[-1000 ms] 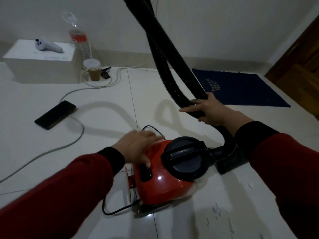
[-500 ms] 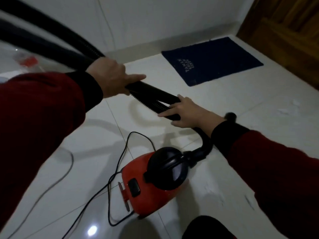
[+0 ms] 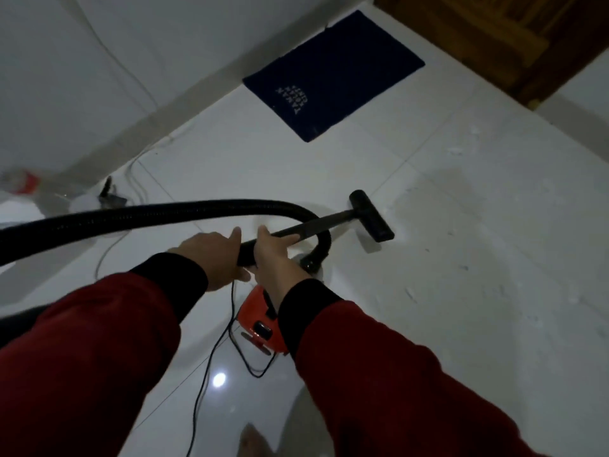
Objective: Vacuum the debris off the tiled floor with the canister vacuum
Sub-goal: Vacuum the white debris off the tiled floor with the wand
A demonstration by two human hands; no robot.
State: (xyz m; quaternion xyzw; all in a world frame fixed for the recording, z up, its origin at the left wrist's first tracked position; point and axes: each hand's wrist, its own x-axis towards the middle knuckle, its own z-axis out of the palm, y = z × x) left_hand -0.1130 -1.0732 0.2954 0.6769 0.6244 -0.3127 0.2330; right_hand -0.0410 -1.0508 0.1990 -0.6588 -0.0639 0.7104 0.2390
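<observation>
The red canister vacuum (image 3: 260, 324) sits on the white tiled floor (image 3: 461, 324), partly hidden under my right forearm. Its black ribbed hose (image 3: 164, 212) arcs from the left edge across to a loop behind my hands. Both hands hold the black wand (image 3: 316, 225): my left hand (image 3: 214, 258) grips its near end, my right hand (image 3: 273, 255) grips just ahead of it. The wand slopes down to the black floor nozzle (image 3: 372, 216), which rests on the tiles. Pale flecks of debris (image 3: 412, 293) lie scattered to the right of the nozzle.
A dark blue mat (image 3: 333, 77) lies by the far wall, next to a wooden door (image 3: 514, 44). The vacuum's black power cord (image 3: 211, 357) trails over the floor below the canister. White cables (image 3: 138, 179) and a blurred bottle (image 3: 23, 183) are at the left.
My view has risen and turned right. My left hand has come down from the hose onto the wand beside my right hand, and the nozzle now rests on the floor.
</observation>
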